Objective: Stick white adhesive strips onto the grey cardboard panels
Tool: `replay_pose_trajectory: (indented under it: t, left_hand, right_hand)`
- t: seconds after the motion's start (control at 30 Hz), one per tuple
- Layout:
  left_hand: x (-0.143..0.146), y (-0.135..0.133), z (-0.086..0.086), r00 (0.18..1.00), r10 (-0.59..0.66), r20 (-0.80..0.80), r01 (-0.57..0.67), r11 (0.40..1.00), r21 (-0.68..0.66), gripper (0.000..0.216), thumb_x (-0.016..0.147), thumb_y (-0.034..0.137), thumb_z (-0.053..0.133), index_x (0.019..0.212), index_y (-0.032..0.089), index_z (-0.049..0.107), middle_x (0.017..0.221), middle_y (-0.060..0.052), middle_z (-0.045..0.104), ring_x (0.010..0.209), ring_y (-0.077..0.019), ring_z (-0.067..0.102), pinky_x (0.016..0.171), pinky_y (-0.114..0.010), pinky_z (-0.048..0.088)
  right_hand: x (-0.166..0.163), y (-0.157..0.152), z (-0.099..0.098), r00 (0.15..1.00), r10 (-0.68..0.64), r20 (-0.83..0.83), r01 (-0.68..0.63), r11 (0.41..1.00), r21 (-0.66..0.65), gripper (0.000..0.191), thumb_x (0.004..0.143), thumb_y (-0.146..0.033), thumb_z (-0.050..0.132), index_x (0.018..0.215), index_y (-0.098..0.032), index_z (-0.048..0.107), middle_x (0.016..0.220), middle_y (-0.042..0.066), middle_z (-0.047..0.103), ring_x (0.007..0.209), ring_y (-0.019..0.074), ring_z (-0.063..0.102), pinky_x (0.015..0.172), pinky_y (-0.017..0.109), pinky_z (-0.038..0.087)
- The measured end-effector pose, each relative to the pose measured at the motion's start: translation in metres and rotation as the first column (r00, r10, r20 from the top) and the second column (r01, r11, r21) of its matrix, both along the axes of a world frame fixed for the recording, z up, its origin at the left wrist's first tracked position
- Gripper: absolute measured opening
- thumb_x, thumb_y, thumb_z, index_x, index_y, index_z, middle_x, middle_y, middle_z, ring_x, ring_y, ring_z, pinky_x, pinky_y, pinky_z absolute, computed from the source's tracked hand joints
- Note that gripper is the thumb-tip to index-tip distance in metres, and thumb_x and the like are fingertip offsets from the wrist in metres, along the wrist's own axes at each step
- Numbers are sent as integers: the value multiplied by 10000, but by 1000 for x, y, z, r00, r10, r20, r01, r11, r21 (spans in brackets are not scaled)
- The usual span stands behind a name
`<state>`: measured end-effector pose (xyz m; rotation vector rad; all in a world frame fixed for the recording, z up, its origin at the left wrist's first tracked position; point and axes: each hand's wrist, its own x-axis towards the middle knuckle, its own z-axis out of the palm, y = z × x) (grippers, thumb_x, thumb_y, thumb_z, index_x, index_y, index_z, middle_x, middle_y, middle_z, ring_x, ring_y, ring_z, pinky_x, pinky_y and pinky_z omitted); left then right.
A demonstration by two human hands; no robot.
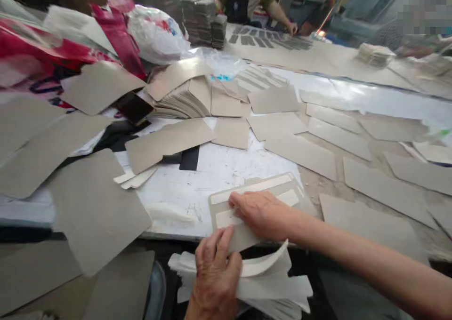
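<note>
A grey cardboard panel [247, 236] with rounded corners lies at the front edge of the table, with two white strips running across it. My right hand [259, 214] is over the panel, fingers curled and pressed onto the lower white strip [288, 197]. The upper white strip [259, 187] lies along the panel's far edge. My left hand [215, 273] has its fingertips on the panel's near left part and its thumb by the near edge. Beneath and beside that hand is a loose bundle of white strips [271, 287], one curling upward.
Many loose cardboard pieces [303, 155] spread over the table's right side. A fanned stack of cardboard [183, 99] stands behind. Larger grey sheets [97, 207] and plastic bags [155, 35] crowd the left. Across the table, a person [247, 2] works by grey pieces.
</note>
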<state>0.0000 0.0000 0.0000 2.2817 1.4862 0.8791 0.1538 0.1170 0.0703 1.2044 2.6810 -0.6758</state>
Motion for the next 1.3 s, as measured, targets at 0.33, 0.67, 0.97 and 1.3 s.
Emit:
replay_pose_trajectory:
  t: [0.33,0.67,0.97,1.3]
  left_hand:
    - [-5,2,2,997,-26,-68,27,1000,9,35,756,199,487,741,216,514,1286,-73,498,1184,-214,381,987,-349,223]
    - [-5,1,-1,999,-27,-36,28,999,16,19,729,195,504,739,210,509,1308,-83,476,1187,-234,387,989,-359,227]
    - [-4,2,-2,999,-33,-26,34,999,34,55,704,164,498,736,206,510,1287,-102,487,1184,-245,388,980,-370,233]
    - [-4,4,-2,998,-24,-51,27,998,49,77,666,156,493,709,215,517,1280,-115,504,1161,-242,411,944,-376,261]
  right_hand:
    - [0,0,0,1000,-5,-26,4,998,-59,141,878,-176,375,994,-166,454,826,71,641,719,173,582,585,265,336]
    - [1,1,-1,999,10,-35,-11,999,-34,143,857,-143,400,989,-162,450,799,67,644,685,171,581,551,258,322]
    - [-1,1,0,1000,5,-24,-5,1000,2,115,861,-174,412,968,-165,454,775,65,650,665,178,588,526,261,302]
    - [-2,1,2,1000,22,-6,-22,1000,9,153,854,-161,429,1003,-151,461,782,75,653,691,192,607,544,266,344]
